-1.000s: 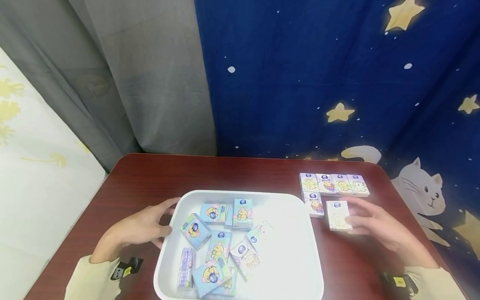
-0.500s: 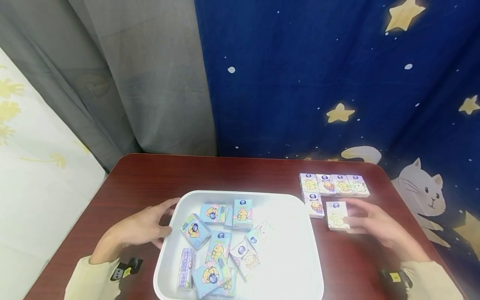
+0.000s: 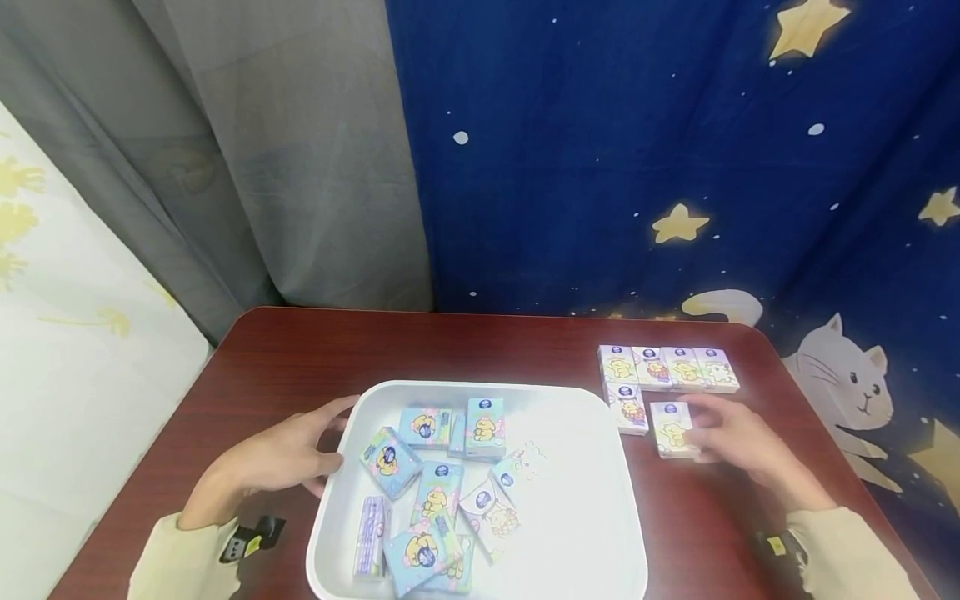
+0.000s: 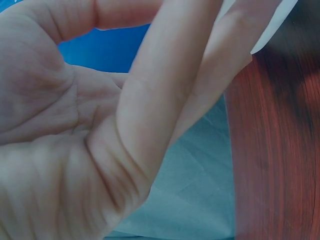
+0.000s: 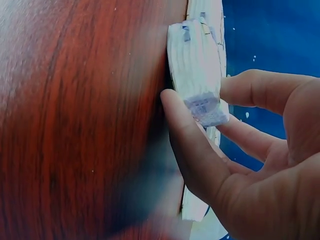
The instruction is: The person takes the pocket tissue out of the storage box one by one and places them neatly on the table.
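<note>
My right hand [image 3: 742, 442] pinches a small white-and-purple pocket tissue pack [image 3: 671, 429] by its right side, low over the table. In the right wrist view, the thumb and fingers sit at one end of this tissue pack [image 5: 195, 65]. Just left of and behind it, several similar packs [image 3: 651, 368] lie side by side in a row, with one more pack [image 3: 627, 408] in front of the leftmost. At the left rim of a white tray [image 3: 570, 508], my left hand [image 3: 281, 450] rests with relaxed fingers touching the outside.
Inside the tray, several blue tissue packs [image 3: 438, 492] and a few purple ones [image 3: 371, 537] lie loosely in the left half. The dark red-brown table [image 3: 517, 342] ends at a back edge before grey and blue curtains [image 3: 562, 208].
My right hand and its tissue pack have shifted slightly left and back, toward the laid-out packs, and the wrist has swung inward. The left hand and tray stay put.
</note>
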Demonstrator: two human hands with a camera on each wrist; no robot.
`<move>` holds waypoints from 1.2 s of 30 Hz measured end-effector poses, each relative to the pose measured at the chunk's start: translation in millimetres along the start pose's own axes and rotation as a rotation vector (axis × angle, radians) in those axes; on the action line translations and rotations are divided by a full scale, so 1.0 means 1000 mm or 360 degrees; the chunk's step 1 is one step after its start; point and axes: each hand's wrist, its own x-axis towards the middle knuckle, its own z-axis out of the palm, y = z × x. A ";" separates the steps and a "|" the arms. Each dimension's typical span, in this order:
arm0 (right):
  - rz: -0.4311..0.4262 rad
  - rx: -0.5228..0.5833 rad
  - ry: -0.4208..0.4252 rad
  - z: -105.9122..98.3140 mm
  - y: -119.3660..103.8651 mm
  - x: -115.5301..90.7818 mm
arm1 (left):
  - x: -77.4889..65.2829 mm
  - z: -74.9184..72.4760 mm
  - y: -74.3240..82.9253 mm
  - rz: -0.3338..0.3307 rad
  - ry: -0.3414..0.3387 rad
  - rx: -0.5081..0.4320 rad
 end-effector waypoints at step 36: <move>0.0191 -0.0090 0.0001 0.002 -0.008 0.004 | 0.000 0.000 0.002 0.0006 0.0002 0.0021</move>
